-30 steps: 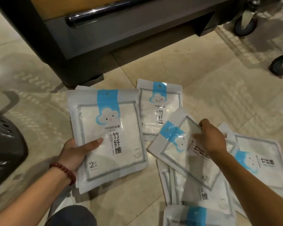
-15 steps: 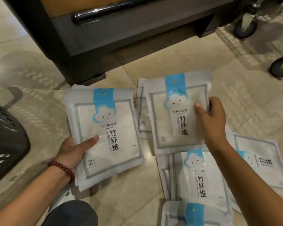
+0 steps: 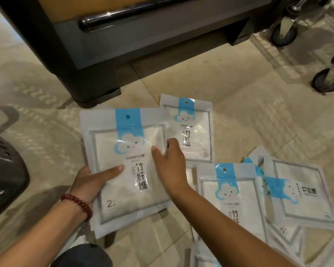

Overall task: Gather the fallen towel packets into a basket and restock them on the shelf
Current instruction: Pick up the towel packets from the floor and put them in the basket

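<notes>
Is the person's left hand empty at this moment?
No, the left hand grips a towel packet with its thumb across the front, and the right hand pinches the same packet's right edge.

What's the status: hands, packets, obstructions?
Left hand and right hand both gripping white-and-blue plastic towel packet stack. Loose packets on tiled floor. Dark plastic basket left, unobstructed.

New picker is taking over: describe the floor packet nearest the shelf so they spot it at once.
Find the dark shelf base at the top. On the tiles below it lies one towel packet, partly behind the held packets. Unlike the overlapping pile lower right, it lies nearest the shelf, label upright.
</notes>
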Available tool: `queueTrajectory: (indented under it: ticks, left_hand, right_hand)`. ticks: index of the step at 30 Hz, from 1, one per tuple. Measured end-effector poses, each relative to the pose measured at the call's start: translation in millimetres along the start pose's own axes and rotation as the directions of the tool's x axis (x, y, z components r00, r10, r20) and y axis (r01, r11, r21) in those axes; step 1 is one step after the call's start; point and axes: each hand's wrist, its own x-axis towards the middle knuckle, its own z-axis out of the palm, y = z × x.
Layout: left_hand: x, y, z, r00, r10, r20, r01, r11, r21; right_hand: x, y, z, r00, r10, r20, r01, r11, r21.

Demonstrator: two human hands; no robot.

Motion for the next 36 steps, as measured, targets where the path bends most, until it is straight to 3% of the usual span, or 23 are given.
queueTrajectory:
  ticks: [3,5,8,12,16,18,21,23,28,36]
  left_hand:
    - [5.5,2.0,-0.8,0.996,0.027,-0.081,-0.027,1.0,0.001]
    - [8.9,5.0,-0.6,0.994,0.049,-0.101,-0.05,0.999,-0.006]
    - [15.0,10.2,-4.1,0.992,0.052,-0.114,-0.053,0.999,-0.007]
    - [21.2,16.9,-10.4,0.995,0.039,-0.092,-0.038,0.999,0.007]
    - [26.3,17.2,-12.8,0.992,0.052,-0.116,-0.054,0.998,-0.011]
    - [28.2,18.7,-13.4,0.99,0.064,-0.125,-0.066,0.998,-0.013]
    - [26.5,23.0,-12.2,0.986,0.099,-0.137,-0.102,0.995,-0.015]
    - [21.0,27.3,-8.3,0.979,0.144,-0.143,-0.149,0.988,-0.025]
    - [-12.3,48.1,3.9,0.952,0.26,-0.16,-0.261,0.965,0.018]
    - [-125.4,114.4,5.0,0.871,0.486,-0.069,-0.481,0.873,0.082]
  right_hand:
    - [15.5,6.5,-9.7,0.993,0.114,0.016,-0.115,0.989,0.094]
    - [36.9,14.0,-29.0,0.979,0.177,-0.098,-0.166,0.98,0.111]
    - [72.1,29.9,-63.8,0.915,0.238,-0.325,-0.298,0.943,-0.148]
    - [91.8,42.3,-66.3,0.885,0.381,-0.267,-0.465,0.753,-0.466]
    - [86.6,45.6,-38.2,0.884,0.257,-0.391,-0.453,0.678,-0.579]
    - [91.7,42.7,-37.8,0.888,0.177,-0.423,-0.392,0.773,-0.499]
    - [88.9,29.8,-40.4,0.941,0.066,-0.332,-0.168,0.943,-0.288]
    - [75.8,16.1,-43.9,0.942,-0.038,-0.332,-0.02,0.985,-0.171]
    - [24.5,-14.6,-80.0,0.954,-0.066,-0.292,0.111,0.984,0.139]
    - [-53.4,-76.1,-152.7,0.937,-0.158,-0.312,0.229,0.951,0.208]
